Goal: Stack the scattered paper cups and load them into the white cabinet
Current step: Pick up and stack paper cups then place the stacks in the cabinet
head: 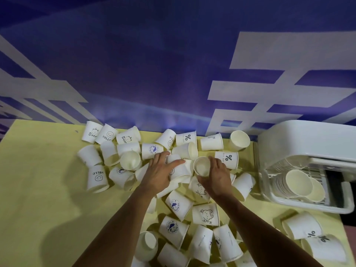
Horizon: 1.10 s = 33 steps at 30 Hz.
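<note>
Paper cups (97, 177) lie scattered over the tabletop (38, 180). My left hand (159, 173) grips one lying cup (180, 171), my right hand (216, 179) holds an upright cup (201, 167); I should turn the first bottom-down and slide it straight in.

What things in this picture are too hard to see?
All in the head view:
- The white cabinet is cut off by the right edge. The number of stacked cups inside is too blurred to tell.
- The left hand covers the sideways cup, so its grip is unclear.
- The right hand hides one side of the upright cup it holds.
- The bottom cups are cut off by the lower edge.
</note>
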{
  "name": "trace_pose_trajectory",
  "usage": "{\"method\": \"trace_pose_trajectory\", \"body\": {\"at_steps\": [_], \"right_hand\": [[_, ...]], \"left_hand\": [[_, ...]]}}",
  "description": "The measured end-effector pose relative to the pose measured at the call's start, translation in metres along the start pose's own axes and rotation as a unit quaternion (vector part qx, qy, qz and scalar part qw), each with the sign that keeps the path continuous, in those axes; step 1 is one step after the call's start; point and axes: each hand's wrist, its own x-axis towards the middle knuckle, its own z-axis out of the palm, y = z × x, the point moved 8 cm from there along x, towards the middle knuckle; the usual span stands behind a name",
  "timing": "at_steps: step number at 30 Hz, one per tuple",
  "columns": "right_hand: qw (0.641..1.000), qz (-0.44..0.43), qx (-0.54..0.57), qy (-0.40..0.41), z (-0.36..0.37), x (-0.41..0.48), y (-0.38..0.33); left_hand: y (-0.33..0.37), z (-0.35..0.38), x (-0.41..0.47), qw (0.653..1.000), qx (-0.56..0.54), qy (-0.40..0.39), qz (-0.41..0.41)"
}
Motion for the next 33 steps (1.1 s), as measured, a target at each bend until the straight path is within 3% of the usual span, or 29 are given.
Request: {"method": "trace_pose_trajectory", "body": {"at_steps": [15,23,33], "right_hand": [[0.998,-0.039,0.005,0.055,-0.048,-0.017,-0.012],[0.990,-0.030,0.007,0.136,-0.102,-0.060,-0.006],[0.986,0.018,-0.007,0.167,-0.133,-0.129,0.044]], "left_hand": [[0.011,-0.034,-0.017,0.999,-0.030,0.027,-0.027],[0.047,-0.053,-0.039,0.996,-0.083,0.036,0.003],[0.113,-0.033,-0.050,0.994,-0.087,0.010,0.071]]}}
